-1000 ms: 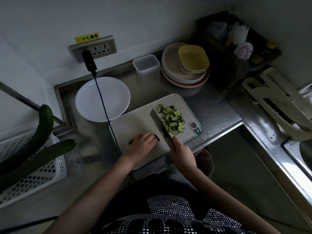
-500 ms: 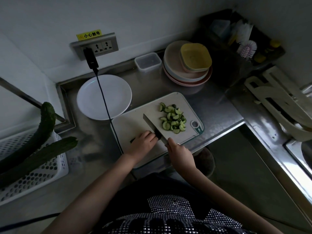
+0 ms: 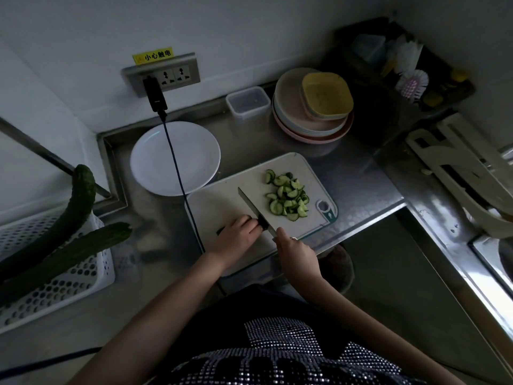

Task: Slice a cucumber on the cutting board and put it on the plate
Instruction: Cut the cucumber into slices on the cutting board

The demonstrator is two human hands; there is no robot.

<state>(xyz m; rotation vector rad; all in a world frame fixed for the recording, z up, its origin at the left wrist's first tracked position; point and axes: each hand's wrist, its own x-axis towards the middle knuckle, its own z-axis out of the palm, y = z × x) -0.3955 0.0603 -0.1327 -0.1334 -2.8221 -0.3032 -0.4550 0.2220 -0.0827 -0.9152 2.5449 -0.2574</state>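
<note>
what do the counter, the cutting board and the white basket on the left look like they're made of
Counter: likely stainless steel, brushed grey with soft reflections and a folded rim.
Cutting board: probably plastic, matte off-white, rounded corners, moulded hanging hole with a green trim.
Basket: looks like white moulded plastic, its walls punched with regular round holes.

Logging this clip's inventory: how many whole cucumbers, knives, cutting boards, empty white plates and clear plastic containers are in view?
Long dark green whole cucumbers: 2
Steel-bladed knife: 1
White rectangular cutting board: 1
Empty round white plate: 1
Clear plastic container: 1
Total: 6
</note>
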